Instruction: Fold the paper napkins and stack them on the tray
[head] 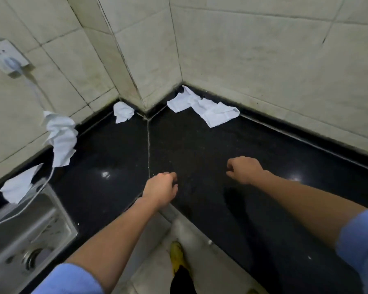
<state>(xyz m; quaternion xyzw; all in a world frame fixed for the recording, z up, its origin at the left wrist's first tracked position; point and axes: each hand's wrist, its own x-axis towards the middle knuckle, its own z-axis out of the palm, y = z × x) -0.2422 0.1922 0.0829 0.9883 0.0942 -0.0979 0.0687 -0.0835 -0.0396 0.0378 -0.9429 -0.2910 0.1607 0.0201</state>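
Hovering over the counter point(200, 145), nothing picked yet
Left hand point(160, 187) and right hand point(242, 169) are empty, fingers loosely curled; best take the crumpled napkin point(208, 111) right of the pillar point(136, 71) and flatten it before folding.

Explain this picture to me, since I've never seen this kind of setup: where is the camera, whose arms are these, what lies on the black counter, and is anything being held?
There is no machine here. One camera sits on a person's head and looks down at their own arms, in pushed-up blue sleeves. The left hand and the right hand are over the black counter with fingers loosely curled, holding nothing. White paper napkins lie about unfolded: the corner napkins spread against the far wall, a small crumpled napkin to their left, a rumpled napkin beside the white cable on the left wall, and a flat napkin at the edge of the steel sink. No tray shows in this view.
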